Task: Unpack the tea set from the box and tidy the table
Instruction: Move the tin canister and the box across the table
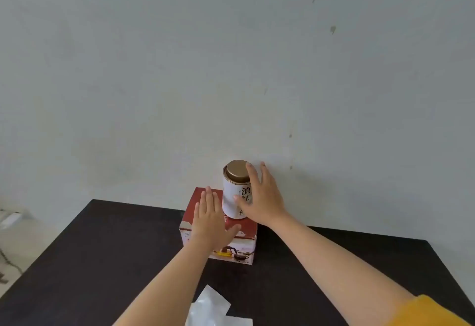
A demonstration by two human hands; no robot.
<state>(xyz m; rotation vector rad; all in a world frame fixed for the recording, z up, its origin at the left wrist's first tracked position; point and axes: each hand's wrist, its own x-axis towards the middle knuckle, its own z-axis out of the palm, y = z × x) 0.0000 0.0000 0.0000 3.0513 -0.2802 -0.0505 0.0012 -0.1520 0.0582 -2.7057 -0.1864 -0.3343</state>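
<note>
A red and white tea set box (246, 244) stands closed on the dark table (102, 261), with a teapot picture on its front. On its lid stands a white tea tin (232, 194) with a gold lid and black characters. My left hand (209, 220) lies flat on the box top, fingers straight. My right hand (262, 195) is at the tin's right side, fingers spread, thumb touching the tin's front.
Clear plastic wrapping (212, 309) lies near the table's front edge. A pale wall rises right behind the box. Off the table's left edge is a light floor with some clutter (10, 219).
</note>
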